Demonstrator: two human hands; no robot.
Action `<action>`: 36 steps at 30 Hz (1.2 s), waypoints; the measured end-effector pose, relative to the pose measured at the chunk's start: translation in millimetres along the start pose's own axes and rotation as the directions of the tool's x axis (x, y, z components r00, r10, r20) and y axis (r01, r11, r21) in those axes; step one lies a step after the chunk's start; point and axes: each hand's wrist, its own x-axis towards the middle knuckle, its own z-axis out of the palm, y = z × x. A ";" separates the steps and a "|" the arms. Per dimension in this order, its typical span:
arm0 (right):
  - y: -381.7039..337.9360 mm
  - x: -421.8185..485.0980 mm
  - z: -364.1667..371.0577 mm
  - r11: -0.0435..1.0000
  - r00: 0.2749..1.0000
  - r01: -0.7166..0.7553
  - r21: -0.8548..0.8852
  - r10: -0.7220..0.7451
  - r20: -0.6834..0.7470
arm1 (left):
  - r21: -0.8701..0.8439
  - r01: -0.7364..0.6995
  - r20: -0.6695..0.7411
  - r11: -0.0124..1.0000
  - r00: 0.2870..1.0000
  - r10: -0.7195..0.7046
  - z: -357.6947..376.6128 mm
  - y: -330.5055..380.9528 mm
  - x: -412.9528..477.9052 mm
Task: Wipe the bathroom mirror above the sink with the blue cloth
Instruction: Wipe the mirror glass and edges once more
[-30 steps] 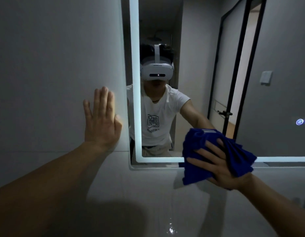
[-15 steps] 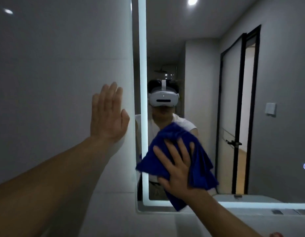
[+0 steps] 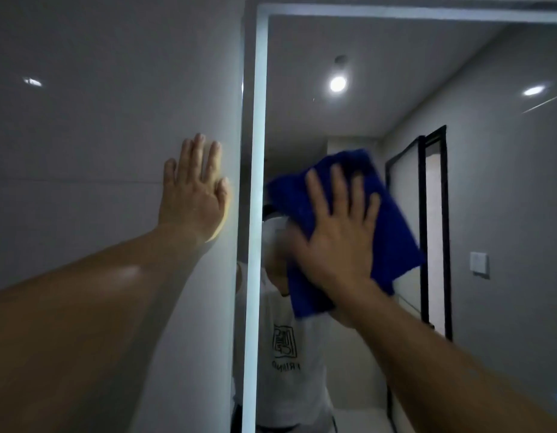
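Note:
The mirror [image 3: 489, 182] fills the right of the head view, framed by a lit white strip along its left and top edges. My right hand [image 3: 339, 239] presses the blue cloth [image 3: 392, 232] flat against the glass with spread, straight fingers, at the mirror's left-middle part. The cloth covers the head of the person reflected in the glass. My left hand [image 3: 196, 195] rests flat on the grey wall just left of the mirror's edge, fingers straight and pointing up.
Grey tiled wall [image 3: 99, 135] takes up the left half. The glass reflects a person in a white T-shirt [image 3: 283, 364], a black-framed door [image 3: 436, 232], a wall switch [image 3: 478, 264] and ceiling lights [image 3: 337, 84]. The sink is out of view.
My right hand has carried the cloth from the mirror's lower edge upward over the glass. The camera has tilted up, so the mirror's top edge shows. The left hand has stayed on the wall.

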 end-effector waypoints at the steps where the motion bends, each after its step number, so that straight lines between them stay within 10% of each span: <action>1: -5.0 -19.4 3.6 0.983 0.982 0.182 0.005 -0.182 0.052 | 0.012 -0.002 -0.005 1.000 1.000 0.002 -1.3 0.0 0.7; 5: 28.9 -8.4 3.8 0.821 0.806 0.571 0.008 -0.562 0.186 | 0.014 -0.004 0.030 1.000 1.000 0.003 -5.4 1.0 -0.2; 9: 67.9 90.3 -16.5 0.988 0.983 0.114 0.102 -0.128 0.135 | 0.002 -0.031 0.049 1.000 0.998 0.031 -10.3 1.3 -0.5; 14: 33.4 168.2 -31.6 0.967 0.966 -0.256 0.000 0.256 0.029 | -0.017 -0.038 -0.006 0.999 0.999 0.038 2.3 -3.7 1.3; 17: -6.6 157.6 -22.5 1.000 0.998 -0.009 0.002 0.008 0.059 | -0.013 -0.049 -0.006 0.999 0.999 0.049 1.3 -4.6 2.6; 21: 29.0 138.1 -19.0 0.881 0.862 0.473 0.026 -0.469 0.191 | 0.024 -0.078 0.007 0.997 0.997 0.077 -4.8 -7.9 6.1; 28: 110.7 216.7 -52.1 0.977 0.975 -0.212 -0.018 0.213 0.068 | 0.111 -0.219 0.060 0.969 0.975 0.214 -14.6 -15.8 19.8; 32: 53.9 259.2 -47.0 0.991 0.991 -0.128 -0.027 0.129 0.041 | 0.137 -0.231 0.058 0.963 0.973 0.225 -14.1 -19.6 22.3; 36: 1.5 248.2 -35.4 0.962 0.959 0.269 -0.051 -0.263 0.107 | 0.143 -0.246 0.059 0.959 0.969 0.240 -19.0 -23.4 28.8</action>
